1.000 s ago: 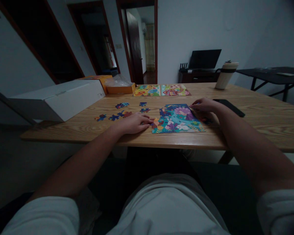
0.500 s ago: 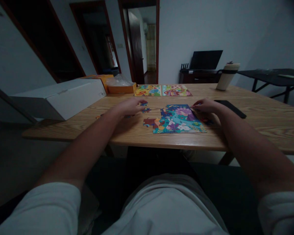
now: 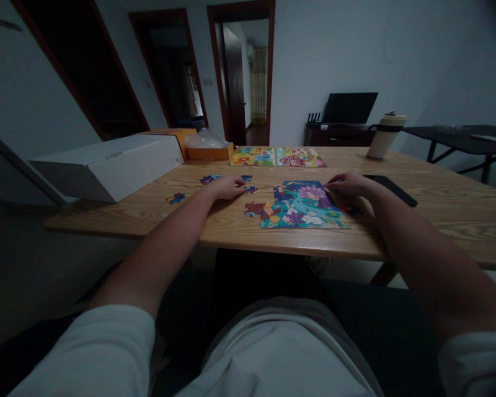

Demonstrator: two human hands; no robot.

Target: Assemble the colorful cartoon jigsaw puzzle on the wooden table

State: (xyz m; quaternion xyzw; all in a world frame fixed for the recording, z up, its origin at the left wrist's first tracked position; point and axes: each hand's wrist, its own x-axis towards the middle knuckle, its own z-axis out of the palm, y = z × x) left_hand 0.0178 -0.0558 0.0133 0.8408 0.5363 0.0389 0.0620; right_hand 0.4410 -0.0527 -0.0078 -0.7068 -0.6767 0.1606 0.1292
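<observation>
A partly joined jigsaw puzzle with white rabbits and a purple shape lies on the wooden table, its left side uneven. My left hand is lowered to the table left of it, fingers drawn together at the edge of a small blue puzzle piece. Another loose piece lies just behind that one. My right hand rests by the puzzle's upper right edge with bent, closed fingers; what they pinch is hidden. Dark loose pieces lie partly under the right wrist.
More loose pieces lie left of my left forearm. A white box and an orange box with clear plastic stand at the back left. Two colourful picture boards lie behind the puzzle. A black phone and a tumbler are at the right.
My left hand has come down and slightly right, from fingers apart to fingers together beside the blue piece. The right hand stays at the puzzle's edge. The view has shifted slightly.
</observation>
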